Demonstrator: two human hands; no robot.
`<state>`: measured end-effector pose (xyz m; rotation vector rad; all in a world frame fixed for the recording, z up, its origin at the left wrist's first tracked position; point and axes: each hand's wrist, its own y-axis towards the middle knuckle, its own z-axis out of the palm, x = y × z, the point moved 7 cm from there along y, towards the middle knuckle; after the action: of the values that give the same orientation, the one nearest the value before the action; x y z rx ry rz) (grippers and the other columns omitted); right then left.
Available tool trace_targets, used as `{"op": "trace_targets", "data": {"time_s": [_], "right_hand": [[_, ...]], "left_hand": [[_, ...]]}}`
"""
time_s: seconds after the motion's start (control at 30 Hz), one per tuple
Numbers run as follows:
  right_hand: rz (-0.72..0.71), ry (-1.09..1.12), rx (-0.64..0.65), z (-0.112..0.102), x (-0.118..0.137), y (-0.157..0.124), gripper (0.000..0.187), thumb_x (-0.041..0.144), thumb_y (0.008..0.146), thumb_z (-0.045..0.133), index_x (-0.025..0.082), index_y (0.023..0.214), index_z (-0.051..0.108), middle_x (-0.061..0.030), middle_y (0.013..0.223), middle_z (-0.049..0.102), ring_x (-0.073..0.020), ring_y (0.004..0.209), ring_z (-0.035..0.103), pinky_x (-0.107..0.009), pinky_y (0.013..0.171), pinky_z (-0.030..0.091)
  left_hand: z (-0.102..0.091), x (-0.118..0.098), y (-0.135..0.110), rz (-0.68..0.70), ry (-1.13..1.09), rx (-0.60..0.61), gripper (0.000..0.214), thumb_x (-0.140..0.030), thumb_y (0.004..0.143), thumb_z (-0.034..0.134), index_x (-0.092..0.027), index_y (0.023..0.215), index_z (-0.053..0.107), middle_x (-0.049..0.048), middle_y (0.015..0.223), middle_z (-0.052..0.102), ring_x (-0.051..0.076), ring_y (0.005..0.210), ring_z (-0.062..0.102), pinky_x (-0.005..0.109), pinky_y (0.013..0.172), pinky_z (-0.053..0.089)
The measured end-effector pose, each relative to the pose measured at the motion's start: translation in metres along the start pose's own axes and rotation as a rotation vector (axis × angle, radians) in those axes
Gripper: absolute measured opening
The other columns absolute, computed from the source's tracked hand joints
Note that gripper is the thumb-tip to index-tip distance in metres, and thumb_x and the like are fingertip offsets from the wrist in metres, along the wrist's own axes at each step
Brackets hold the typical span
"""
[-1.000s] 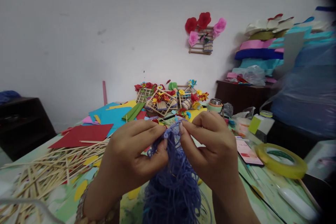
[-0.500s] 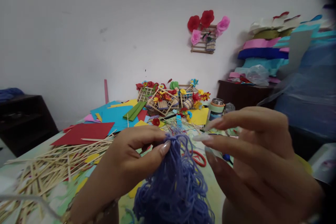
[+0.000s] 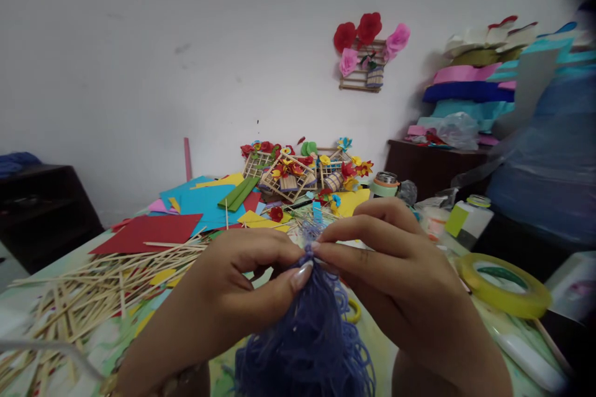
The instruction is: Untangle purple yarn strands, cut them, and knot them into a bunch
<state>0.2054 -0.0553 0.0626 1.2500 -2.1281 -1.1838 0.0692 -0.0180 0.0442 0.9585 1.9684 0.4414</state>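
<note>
Hanging from the pinching left hand [image 3: 249, 282], purple yarn [image 3: 310, 335] forms shaggy loops.

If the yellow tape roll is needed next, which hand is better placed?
Right, I'd say: the right hand is nearer the yellow tape roll, on the same side of the purple yarn; the left hand is on the other. Both are at the yarn's top, so right would have to leave it.

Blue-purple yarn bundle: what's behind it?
Past the right edge of the blue-purple yarn, part of a yellow ring and some pale green tabletop show. Whatever lies directly behind the yarn is covered, so I can't tell.
</note>
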Motion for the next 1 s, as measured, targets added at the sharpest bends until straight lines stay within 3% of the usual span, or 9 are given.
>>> {"op": "trace_targets", "data": {"time_s": [0.27,0.37,0.63,0.83,1.0], "right_hand": [[0.026,0.046,0.043,0.005,-0.002,0.001,0.024,0.005,0.085,0.052,0.02,0.098,0.066,-0.0034,0.094,0.067,-0.0176,0.093,0.051,-0.032,0.081,0.046],[0.005,0.057,0.024,0.003,-0.001,0.003,0.019,0.008,0.086,0.055,0.019,0.096,0.066,-0.0033,0.092,0.067,-0.0169,0.091,0.052,-0.032,0.082,0.046],[0.016,-0.075,-0.227,-0.007,-0.003,0.007,0.014,0.011,0.076,0.064,0.02,0.087,0.066,-0.002,0.085,0.069,-0.0181,0.085,0.056,-0.037,0.08,0.046],[0.07,-0.102,-0.387,-0.013,-0.006,0.005,0.015,0.01,0.074,0.061,0.022,0.082,0.065,-0.0015,0.082,0.068,-0.0182,0.079,0.059,-0.038,0.077,0.046],[0.081,-0.081,-0.428,-0.011,-0.007,0.004,0.016,0.011,0.073,0.06,0.022,0.082,0.064,-0.0021,0.083,0.067,-0.0193,0.081,0.059,-0.039,0.077,0.046]], "left_hand": [[0.0,-0.004,0.003,-0.006,-0.026,0.006,0.018,-0.016,0.079,0.057,-0.019,0.062,0.063,-0.002,0.055,0.058,0.01,0.051,0.051,0.02,0.047,0.042],[0.001,-0.003,0.004,-0.037,-0.058,0.016,0.016,-0.017,0.08,0.057,-0.019,0.066,0.065,-0.0011,0.059,0.061,0.011,0.054,0.054,0.021,0.051,0.044],[0.001,0.004,0.004,-0.051,-0.153,-0.011,0.014,-0.021,0.086,0.055,-0.024,0.084,0.069,0.0006,0.08,0.067,0.014,0.073,0.062,0.023,0.066,0.051],[-0.007,0.01,0.002,-0.066,-0.209,-0.126,0.019,-0.025,0.086,0.056,-0.02,0.069,0.066,0.0001,0.064,0.062,0.011,0.056,0.054,0.02,0.05,0.044],[-0.018,0.023,0.002,-0.143,-0.149,-0.225,0.022,-0.028,0.084,0.057,-0.018,0.066,0.064,-0.0012,0.055,0.053,0.01,0.051,0.047,0.02,0.044,0.04]]}}
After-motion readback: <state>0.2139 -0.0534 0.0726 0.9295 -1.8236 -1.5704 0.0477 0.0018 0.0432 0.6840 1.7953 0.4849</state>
